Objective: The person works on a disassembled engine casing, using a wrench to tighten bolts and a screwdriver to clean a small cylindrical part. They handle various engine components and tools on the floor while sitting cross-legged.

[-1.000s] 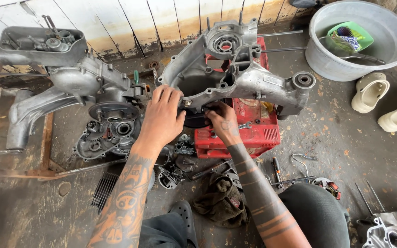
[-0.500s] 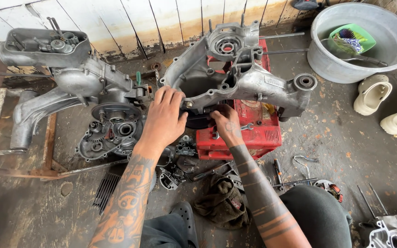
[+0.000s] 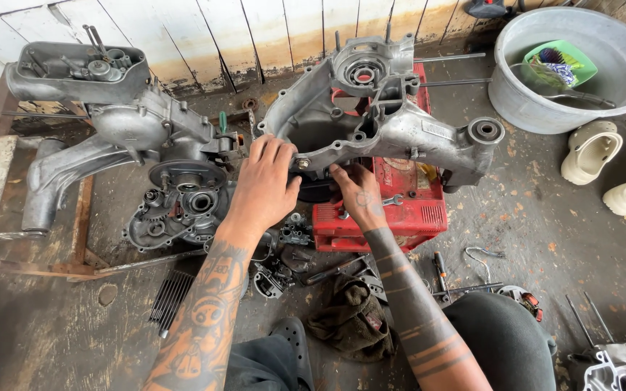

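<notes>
Little has changed over the last second: the engine casing (image 3: 378, 123) is still propped on the red toolbox (image 3: 393, 210). The left hand (image 3: 266, 185) stays spread on its rim; the right hand (image 3: 356, 199) remains underneath, its grip hidden.

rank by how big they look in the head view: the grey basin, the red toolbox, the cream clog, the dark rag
1. grey basin
2. red toolbox, partly hidden under the engine casing
3. dark rag
4. cream clog
The rag lies nearer the camera, so the last two are unsure.
</notes>
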